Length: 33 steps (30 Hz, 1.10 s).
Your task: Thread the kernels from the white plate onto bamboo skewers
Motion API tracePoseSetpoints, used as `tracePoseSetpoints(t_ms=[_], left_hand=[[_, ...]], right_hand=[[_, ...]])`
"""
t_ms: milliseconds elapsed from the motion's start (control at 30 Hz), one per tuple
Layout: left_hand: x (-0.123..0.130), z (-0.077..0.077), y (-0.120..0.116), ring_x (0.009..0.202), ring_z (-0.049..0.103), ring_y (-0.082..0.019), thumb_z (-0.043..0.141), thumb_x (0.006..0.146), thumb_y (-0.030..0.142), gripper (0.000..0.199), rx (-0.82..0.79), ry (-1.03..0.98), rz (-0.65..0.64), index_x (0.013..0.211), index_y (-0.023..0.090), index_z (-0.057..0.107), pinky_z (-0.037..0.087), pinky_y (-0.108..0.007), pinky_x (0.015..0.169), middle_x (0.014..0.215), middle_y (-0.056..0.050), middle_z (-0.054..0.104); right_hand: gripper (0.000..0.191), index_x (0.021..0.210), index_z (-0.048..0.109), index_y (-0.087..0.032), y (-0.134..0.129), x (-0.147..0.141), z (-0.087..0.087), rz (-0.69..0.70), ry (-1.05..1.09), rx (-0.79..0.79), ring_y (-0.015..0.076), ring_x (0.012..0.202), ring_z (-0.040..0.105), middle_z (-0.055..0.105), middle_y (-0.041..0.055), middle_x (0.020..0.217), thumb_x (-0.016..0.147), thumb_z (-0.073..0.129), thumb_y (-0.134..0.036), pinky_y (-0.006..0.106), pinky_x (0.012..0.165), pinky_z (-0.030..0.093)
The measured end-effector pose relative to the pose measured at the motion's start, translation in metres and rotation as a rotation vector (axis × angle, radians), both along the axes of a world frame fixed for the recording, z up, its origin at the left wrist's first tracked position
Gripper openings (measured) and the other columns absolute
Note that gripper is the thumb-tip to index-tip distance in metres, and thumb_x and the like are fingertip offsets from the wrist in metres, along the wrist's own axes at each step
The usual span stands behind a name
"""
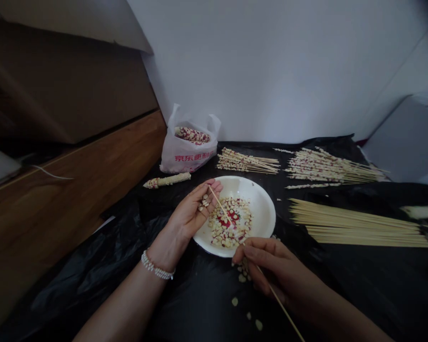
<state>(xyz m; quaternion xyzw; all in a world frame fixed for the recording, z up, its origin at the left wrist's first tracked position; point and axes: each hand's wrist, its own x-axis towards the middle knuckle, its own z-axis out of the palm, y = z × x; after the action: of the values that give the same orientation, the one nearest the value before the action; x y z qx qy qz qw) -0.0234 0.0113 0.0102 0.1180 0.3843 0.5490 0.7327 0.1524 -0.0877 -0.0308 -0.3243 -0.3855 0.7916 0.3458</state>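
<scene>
L hand (189, 209) palm-up over bowl (267, 211) rim, grip apart, kernels (204, 203) in palm; R hand (276, 261) grip pinched on skewer (220, 205). Blk plastic sheet (199, 304) under, white wall (257, 66) behind.

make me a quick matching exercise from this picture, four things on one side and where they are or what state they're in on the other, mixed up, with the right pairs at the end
Things
1. left hand
2. right hand
3. plastic bag
4. bare skewers

Places and states
A. lying in a bundle to the right of the bowl
B. palm up, with loose kernels in it
C. gripping a long stick partway along
D. white with red print, a speckled corn cob showing at its top

Right pairs: 1-B, 2-C, 3-D, 4-A
</scene>
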Motion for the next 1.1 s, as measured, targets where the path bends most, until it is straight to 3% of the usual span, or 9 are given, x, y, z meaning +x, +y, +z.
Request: tracePoseSetpoints(t_ms=[400,633,767,900,1100], left_hand=[[-0.003,-0.005,0.004,0.079,0.070,-0.015,0.057,0.082,0.002,0.020,0.049,0.038,-0.023,0.098,0.008,0.067,0.058,-0.018,0.062,0.092,-0.012,0.072],[-0.004,-0.014,0.003,0.080,0.069,-0.013,0.063,0.079,0.005,0.021,0.204,0.175,-0.002,0.098,0.010,0.069,0.056,-0.016,0.066,0.092,-0.012,0.072],[-0.004,-0.012,0.004,0.077,0.069,-0.012,0.059,0.083,0.005,0.021,0.116,0.054,-0.037,0.102,0.010,0.067,0.057,-0.018,0.066,0.092,-0.011,0.072],[-0.003,-0.009,0.004,0.072,0.069,-0.013,0.054,0.087,0.010,0.013,0.020,-0.049,-0.056,0.092,0.008,0.066,0.057,-0.020,0.061,0.085,-0.010,0.072],[-0.003,-0.009,0.006,0.071,0.069,-0.014,0.055,0.087,0.010,0.012,-0.006,-0.047,-0.030,0.092,0.007,0.066,0.058,-0.020,0.061,0.083,-0.011,0.072]], right_hand=[[0.031,0.087,0.068,-0.013,-0.001,0.001,0.008,-0.011,0.020,-0.019,0.0016,0.031,0.021,0.043,-0.0090,0.039,0.088,0.057,-0.042,0.019,0.035,0.011],[0.030,0.086,0.067,-0.014,-0.001,0.001,0.009,-0.038,0.008,-0.013,0.0028,0.034,0.022,0.040,-0.0090,0.038,0.088,0.056,-0.041,0.021,0.038,0.010],[0.030,0.087,0.068,-0.015,0.001,0.001,0.006,-0.058,-0.026,0.011,0.0030,0.035,0.022,0.040,-0.0093,0.039,0.087,0.057,-0.043,0.022,0.040,0.013],[0.031,0.087,0.068,-0.015,0.001,0.001,0.005,-0.055,-0.033,0.029,0.0037,0.037,0.023,0.041,-0.0087,0.040,0.086,0.058,-0.044,0.023,0.041,0.012],[0.030,0.086,0.069,-0.015,-0.001,0.001,0.006,-0.075,-0.051,0.035,0.0042,0.039,0.024,0.038,-0.0089,0.040,0.086,0.058,-0.043,0.023,0.044,0.013]])
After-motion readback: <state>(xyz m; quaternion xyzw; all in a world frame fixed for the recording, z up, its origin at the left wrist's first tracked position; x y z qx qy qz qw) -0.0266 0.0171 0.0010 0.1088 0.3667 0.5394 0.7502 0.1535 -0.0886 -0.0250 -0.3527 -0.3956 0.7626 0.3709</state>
